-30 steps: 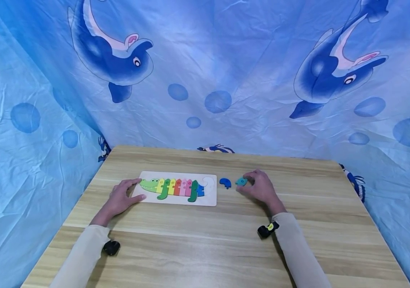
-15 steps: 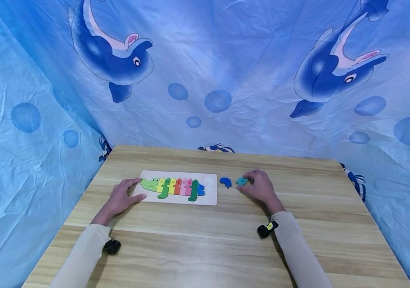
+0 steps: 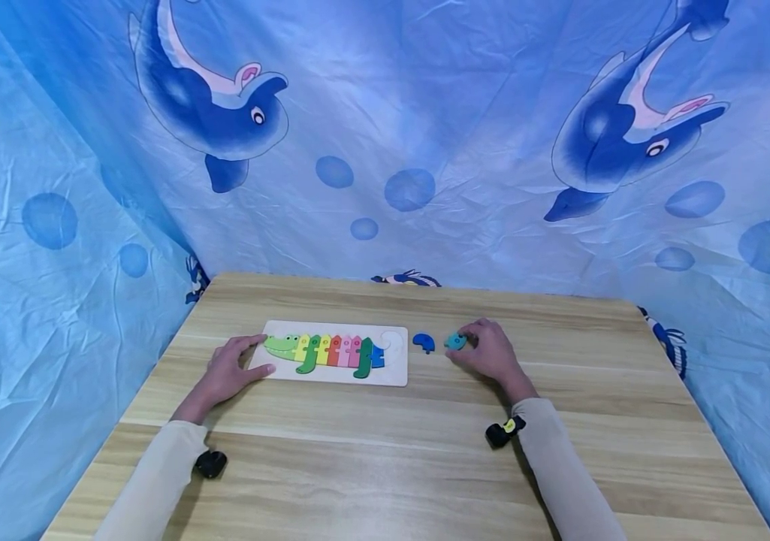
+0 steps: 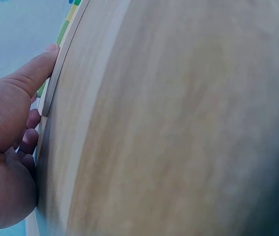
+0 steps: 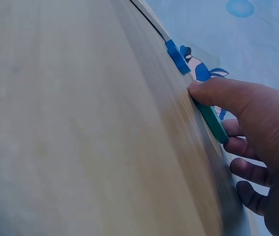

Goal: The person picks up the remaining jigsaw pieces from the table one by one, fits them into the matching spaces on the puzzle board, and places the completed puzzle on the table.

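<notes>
A crocodile puzzle board (image 3: 394, 376) lies on the table in the head view, with coloured numbered pieces fitted from the green head to a blue piece (image 3: 377, 357). An outlined curl of bare wood shows at its right end. My left hand (image 3: 225, 370) rests on the board's left end, thumb and index finger spread apart and touching it. Right of the board lies a loose dark blue puzzle piece (image 3: 424, 343). Beside that, my right hand (image 3: 489, 350) pinches a teal puzzle piece (image 3: 455, 341) between thumb and index finger, low at the table; in the right wrist view the teal piece (image 5: 213, 123) looks green.
The wood-grain table (image 3: 371, 458) extends in front of the board and to both sides. A blue cloth (image 3: 385, 143) printed with dolphins and bubbles hangs behind and around it. Black wrist cameras (image 3: 211, 463) sit at both sleeves.
The teal piece has turned slightly in my right hand's fingers and shifted a touch to the right. The left hand, the board and the dark blue piece have stayed in place.
</notes>
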The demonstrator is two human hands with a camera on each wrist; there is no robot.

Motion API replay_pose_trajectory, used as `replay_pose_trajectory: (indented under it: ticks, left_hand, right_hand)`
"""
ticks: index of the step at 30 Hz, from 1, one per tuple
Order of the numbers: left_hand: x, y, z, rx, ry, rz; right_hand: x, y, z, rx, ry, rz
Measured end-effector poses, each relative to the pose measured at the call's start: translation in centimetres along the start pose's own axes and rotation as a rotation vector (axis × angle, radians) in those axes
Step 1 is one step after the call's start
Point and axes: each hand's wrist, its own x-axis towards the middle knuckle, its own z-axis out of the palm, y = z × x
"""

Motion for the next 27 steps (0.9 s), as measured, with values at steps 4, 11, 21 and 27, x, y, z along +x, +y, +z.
replay_pose_trajectory:
  ticks: [4, 11, 21, 27]
  left_hand:
    - [0.0, 0.1, 0.0, 0.002, 0.0, 0.002]
    - [0.1, 0.2, 0.0, 0.013, -0.009, -0.016]
    - [-0.1, 0.1, -0.1, 0.014, -0.005, -0.003]
    - [0.0, 0.1, -0.1, 0.013, -0.007, -0.007]
  right_hand:
    - [-0.1, 0.2, -0.2, 0.013, -0.002, -0.026]
    - [-0.2, 0.5, -0.6, 0.026, -0.002, -0.061]
    - [-0.4, -0.2, -1.2, 0.028, 0.026, -0.087]
    - [-0.3, -1.1, -1.4, 0.021, 0.045, -0.121]
